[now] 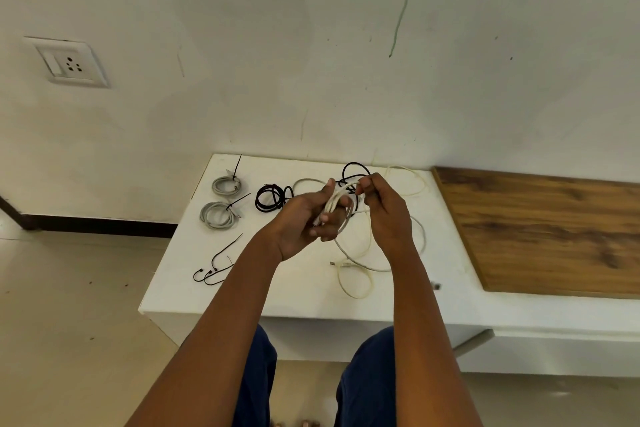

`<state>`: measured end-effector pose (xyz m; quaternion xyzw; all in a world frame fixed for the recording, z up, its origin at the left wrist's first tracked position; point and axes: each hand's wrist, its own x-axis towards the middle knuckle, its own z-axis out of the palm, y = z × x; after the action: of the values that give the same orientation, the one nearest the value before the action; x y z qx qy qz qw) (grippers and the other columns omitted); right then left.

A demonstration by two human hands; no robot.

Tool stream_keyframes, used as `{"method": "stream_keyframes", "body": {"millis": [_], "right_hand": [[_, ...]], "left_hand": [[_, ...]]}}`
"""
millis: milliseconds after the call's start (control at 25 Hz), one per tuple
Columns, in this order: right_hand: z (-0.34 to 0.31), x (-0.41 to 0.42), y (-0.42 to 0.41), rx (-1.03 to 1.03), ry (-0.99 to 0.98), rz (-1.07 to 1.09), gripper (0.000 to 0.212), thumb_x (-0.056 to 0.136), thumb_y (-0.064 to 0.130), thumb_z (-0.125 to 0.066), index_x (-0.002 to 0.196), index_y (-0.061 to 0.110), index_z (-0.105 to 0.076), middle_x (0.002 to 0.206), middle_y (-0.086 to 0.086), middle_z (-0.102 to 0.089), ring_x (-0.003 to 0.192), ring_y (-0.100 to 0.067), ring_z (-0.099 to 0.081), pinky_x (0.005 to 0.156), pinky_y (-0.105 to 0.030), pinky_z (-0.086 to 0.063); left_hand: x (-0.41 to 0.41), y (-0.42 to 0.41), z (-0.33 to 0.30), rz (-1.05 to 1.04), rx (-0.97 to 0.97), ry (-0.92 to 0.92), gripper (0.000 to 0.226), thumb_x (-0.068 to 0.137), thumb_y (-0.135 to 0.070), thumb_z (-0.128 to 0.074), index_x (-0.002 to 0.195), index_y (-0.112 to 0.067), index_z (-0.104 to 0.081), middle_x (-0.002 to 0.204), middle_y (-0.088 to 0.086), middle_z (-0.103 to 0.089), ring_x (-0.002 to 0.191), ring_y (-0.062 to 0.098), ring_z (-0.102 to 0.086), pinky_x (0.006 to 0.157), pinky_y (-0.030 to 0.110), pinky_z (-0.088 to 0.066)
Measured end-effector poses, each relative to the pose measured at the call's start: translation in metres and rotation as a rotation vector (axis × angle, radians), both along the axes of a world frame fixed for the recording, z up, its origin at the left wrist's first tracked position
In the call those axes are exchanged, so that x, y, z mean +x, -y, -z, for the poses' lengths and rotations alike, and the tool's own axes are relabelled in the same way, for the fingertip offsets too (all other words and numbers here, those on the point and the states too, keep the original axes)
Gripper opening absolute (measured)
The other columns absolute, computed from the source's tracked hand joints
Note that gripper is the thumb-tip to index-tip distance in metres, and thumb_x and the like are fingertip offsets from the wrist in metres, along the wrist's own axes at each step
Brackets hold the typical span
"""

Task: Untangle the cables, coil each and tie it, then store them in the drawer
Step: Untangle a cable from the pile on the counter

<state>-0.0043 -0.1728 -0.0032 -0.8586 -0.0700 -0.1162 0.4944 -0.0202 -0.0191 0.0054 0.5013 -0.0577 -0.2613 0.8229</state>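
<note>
Left hand (304,218) grips white cable (337,204) coil | right hand (384,215) pinches strand

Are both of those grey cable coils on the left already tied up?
Yes, each grey coil lies wound on the white table with a black zip tie cinched around it.

No readable text, label, brand, number or sign showed anywhere in the view
</note>
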Motion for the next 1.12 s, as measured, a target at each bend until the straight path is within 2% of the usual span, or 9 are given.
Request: {"method": "stream_keyframes", "body": {"millis": [120,240,440,520,640,800,920,1000,1120], "right_hand": [[0.000,0.002,-0.005,0.087,-0.049,-0.052,0.032,0.100,0.021,-0.038,0.076,0.038,-0.051,0.082,0.018,-0.060,0.082,-0.011,-0.056,0.080,-0.035,-0.043],[0.001,0.004,-0.008,0.098,-0.102,-0.106,0.033,0.100,0.018,-0.038,0.076,0.034,-0.053,0.075,0.016,-0.056,0.070,-0.009,-0.048,0.072,-0.031,-0.039],[0.001,0.000,-0.005,-0.130,-0.253,-0.273,0.025,0.100,0.024,-0.040,0.094,0.020,-0.064,0.077,0.018,-0.056,0.065,-0.002,-0.046,0.066,-0.021,-0.037],[0.000,-0.003,-0.005,-0.184,-0.285,-0.323,0.026,0.100,0.021,-0.041,0.093,0.015,-0.065,0.086,0.006,-0.062,0.069,-0.006,-0.047,0.068,-0.022,-0.037],[-0.004,-0.005,-0.009,-0.228,-0.316,-0.354,0.023,0.098,0.026,-0.045,0.085,0.019,-0.062,0.098,-0.006,-0.066,0.077,-0.009,-0.050,0.071,-0.022,-0.037],[-0.004,-0.005,-0.011,-0.418,-0.278,-0.351,0.026,0.096,0.036,-0.047,0.077,0.026,-0.062,0.079,0.007,-0.063,0.061,-0.001,-0.048,0.065,-0.019,-0.036],[-0.009,-0.005,-0.010,-0.312,-0.237,-0.367,0.027,0.098,0.031,-0.045,0.075,0.028,-0.060,0.087,0.005,-0.067,0.084,-0.011,-0.058,0.083,-0.031,-0.044],[-0.014,-0.006,-0.008,-0.208,-0.213,-0.382,0.031,0.098,0.026,-0.044,0.071,0.033,-0.057,0.086,0.011,-0.064,0.086,-0.008,-0.056,0.085,-0.030,-0.041],[-0.013,-0.006,-0.003,-0.282,-0.266,-0.417,0.033,0.098,0.026,-0.043,0.069,0.038,-0.055,0.095,-0.002,-0.067,0.096,-0.021,-0.058,0.092,-0.035,-0.042]], "left_hand": [[0.000,0.002,-0.007,-0.026,-0.233,-0.045,0.039,0.097,-0.043,-0.034,0.073,-0.019,-0.051,0.048,-0.009,-0.033,0.038,0.007,-0.016,0.045,0.020,-0.027],[0.001,0.001,-0.010,-0.096,-0.437,-0.043,0.038,0.099,-0.042,-0.027,0.077,-0.018,-0.047,0.049,-0.010,-0.035,0.037,0.007,-0.019,0.044,0.018,-0.033],[0.009,-0.012,-0.011,-0.449,-0.600,0.005,0.039,0.102,-0.038,-0.023,0.080,-0.017,-0.047,0.053,-0.011,-0.042,0.039,0.004,-0.036,0.051,0.018,-0.037],[0.012,-0.021,-0.010,-0.592,-0.669,0.009,0.035,0.103,-0.033,-0.026,0.079,-0.018,-0.046,0.054,-0.011,-0.046,0.042,0.004,-0.040,0.056,0.018,-0.039],[0.015,-0.026,-0.005,-0.767,-0.618,-0.002,0.031,0.103,-0.029,-0.031,0.077,-0.017,-0.044,0.061,-0.009,-0.050,0.045,0.005,-0.045,0.063,0.020,-0.039],[0.018,-0.018,0.000,-0.922,-0.409,-0.066,0.028,0.102,-0.030,-0.035,0.079,-0.018,-0.045,0.069,-0.005,-0.052,0.050,0.008,-0.050,0.060,0.019,-0.044],[0.020,-0.019,0.006,-1.003,-0.032,-0.024,0.024,0.102,-0.031,-0.036,0.083,-0.020,-0.044,0.077,-0.006,-0.054,0.050,0.003,-0.054,0.065,0.018,-0.045],[0.019,-0.018,0.009,-0.989,0.158,0.006,0.022,0.102,-0.031,-0.036,0.084,-0.021,-0.043,0.080,-0.008,-0.057,0.049,0.001,-0.056,0.068,0.019,-0.044],[0.019,-0.022,0.006,-0.917,-0.098,-0.062,0.026,0.103,-0.022,-0.034,0.079,-0.020,-0.044,0.068,-0.006,-0.060,0.042,0.004,-0.053,0.056,0.019,-0.044]]}}
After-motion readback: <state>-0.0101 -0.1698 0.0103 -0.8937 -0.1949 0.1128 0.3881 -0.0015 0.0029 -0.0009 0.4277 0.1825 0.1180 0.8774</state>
